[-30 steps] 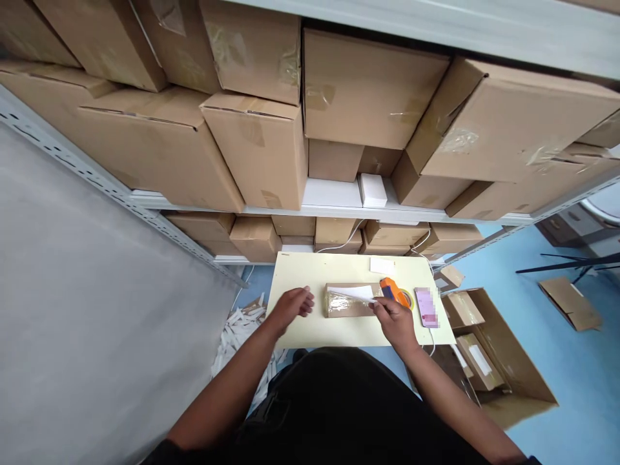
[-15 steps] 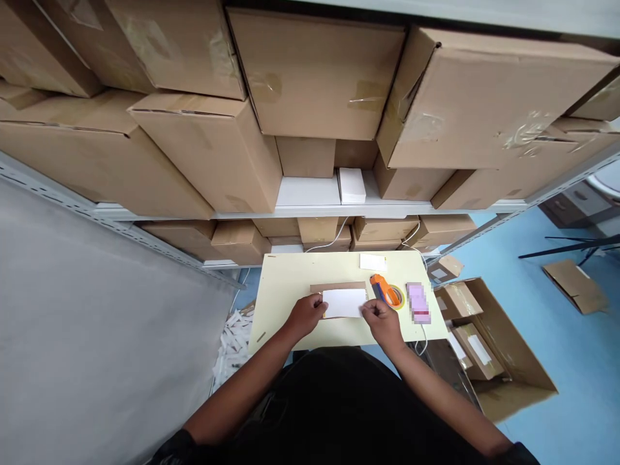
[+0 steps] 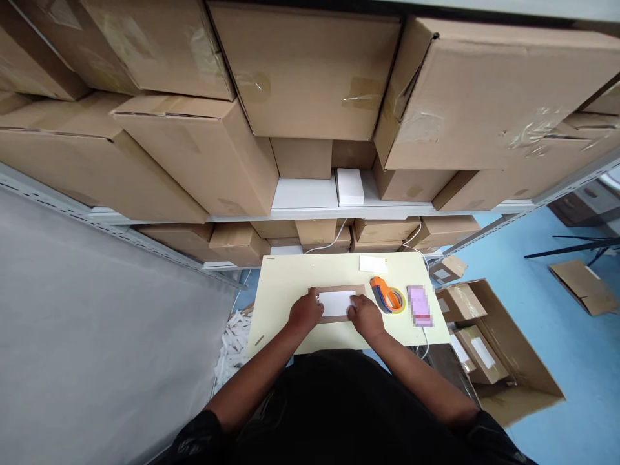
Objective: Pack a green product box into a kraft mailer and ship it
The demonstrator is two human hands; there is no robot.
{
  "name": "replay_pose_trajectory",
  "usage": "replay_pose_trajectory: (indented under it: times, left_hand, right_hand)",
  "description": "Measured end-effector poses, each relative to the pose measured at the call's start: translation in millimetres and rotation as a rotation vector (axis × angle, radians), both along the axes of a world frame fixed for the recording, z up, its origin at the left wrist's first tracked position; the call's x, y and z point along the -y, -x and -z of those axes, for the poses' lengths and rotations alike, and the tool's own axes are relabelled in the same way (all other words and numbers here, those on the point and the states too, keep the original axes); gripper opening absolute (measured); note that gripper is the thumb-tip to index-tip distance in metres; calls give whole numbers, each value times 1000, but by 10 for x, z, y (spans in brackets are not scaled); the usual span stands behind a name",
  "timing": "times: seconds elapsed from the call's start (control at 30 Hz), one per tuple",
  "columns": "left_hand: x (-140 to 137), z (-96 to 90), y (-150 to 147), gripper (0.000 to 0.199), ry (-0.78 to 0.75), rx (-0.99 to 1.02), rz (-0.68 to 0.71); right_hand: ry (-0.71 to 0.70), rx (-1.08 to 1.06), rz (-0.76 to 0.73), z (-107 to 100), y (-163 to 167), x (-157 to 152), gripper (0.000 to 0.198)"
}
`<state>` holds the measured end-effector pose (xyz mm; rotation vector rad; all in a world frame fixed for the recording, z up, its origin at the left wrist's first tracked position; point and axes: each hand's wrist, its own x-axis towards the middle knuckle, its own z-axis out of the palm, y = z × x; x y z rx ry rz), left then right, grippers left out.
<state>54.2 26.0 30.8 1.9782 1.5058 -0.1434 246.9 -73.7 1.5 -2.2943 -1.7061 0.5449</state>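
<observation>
A blank white label (image 3: 336, 303) lies flat on a small brown cardboard box (image 3: 338, 289) on the pale yellow table (image 3: 278, 284). My left hand (image 3: 306, 311) is closed at the label's left edge, its thumb and fingers on the label and the end of the box. At the opposite edge my right hand (image 3: 365, 316) is closed too, thumb and curled fingers pressed against the label's right end. The fingertips are partly hidden. Just right of the box rests an orange and blue tape dispenser (image 3: 385, 292) with a yellow-rimmed roll.
A white card stack (image 3: 372, 264) lies at the table's back; a blurred-out pink item (image 3: 420, 305) is at its right. Shelves of cardboard boxes (image 3: 310, 71) stand ahead. A large open carton (image 3: 523, 349) holding labelled boxes sits at right; white scraps (image 3: 235, 339) lie at left.
The label has come down onto the box and shifted slightly left. My right hand has moved left with it, while my left hand stays near the box's left end.
</observation>
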Motion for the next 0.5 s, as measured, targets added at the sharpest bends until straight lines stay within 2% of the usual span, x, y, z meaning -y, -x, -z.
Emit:
replay_pose_trajectory:
  times: [0.1, 0.17, 0.3, 0.4, 0.5]
  left_hand:
    - [24, 13, 68, 30, -25, 25, 15]
    - [42, -5, 134, 25, -72, 74, 58]
    - [79, -29, 215, 27, -314, 217, 257]
    - [120, 33, 175, 35, -407, 250, 358]
    - [158, 154, 132, 42, -408, 220, 352]
  right_hand:
    - [12, 117, -76, 8, -57, 44, 35]
    - [-32, 148, -103, 13, -133, 95, 36]
    - [-204, 146, -164, 7, -236, 166, 42]
    - [-249, 138, -234, 16, -186, 130, 47]
    - [-217, 154, -237, 73, -101, 63, 48]
